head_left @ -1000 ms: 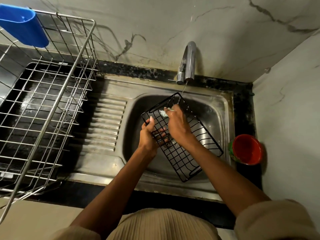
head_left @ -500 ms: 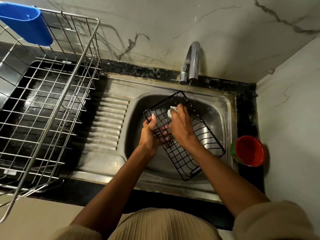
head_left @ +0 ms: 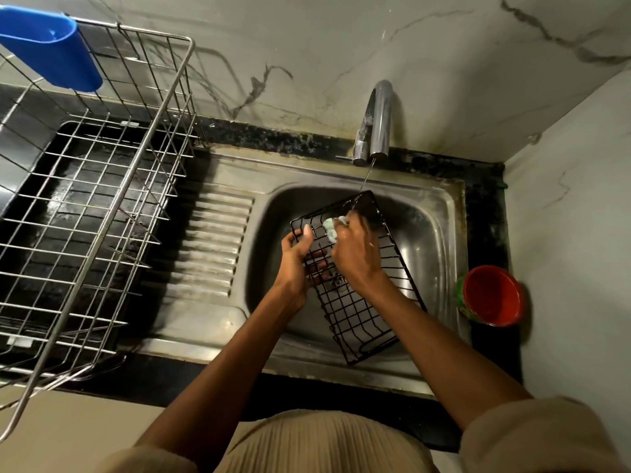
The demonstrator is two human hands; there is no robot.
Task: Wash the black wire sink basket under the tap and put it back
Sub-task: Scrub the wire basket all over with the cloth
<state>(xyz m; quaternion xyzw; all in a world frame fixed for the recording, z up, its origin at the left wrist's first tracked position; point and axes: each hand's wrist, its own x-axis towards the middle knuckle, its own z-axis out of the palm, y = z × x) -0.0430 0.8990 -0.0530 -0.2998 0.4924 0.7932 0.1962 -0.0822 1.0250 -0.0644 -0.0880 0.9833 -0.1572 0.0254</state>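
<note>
Scrubbing under way: black wire sink basket (head_left: 355, 295) tilted over sink bowl (head_left: 433, 240), gripped by left hand (head_left: 295, 264), right hand (head_left: 356, 256) clutching soapy scrubber (head_left: 332, 228) beneath tap (head_left: 375, 128) trickle; rinsing, replacing outstanding.

Sink (head_left: 444, 240): centre, tap (head_left: 377, 124) behind it.
Wire basket (head_left: 358, 312): over the sink bowl, between both hands.
Dish rack (head_left: 102, 213): left of the sink.
Cup (head_left: 491, 295): right of the sink.
</note>
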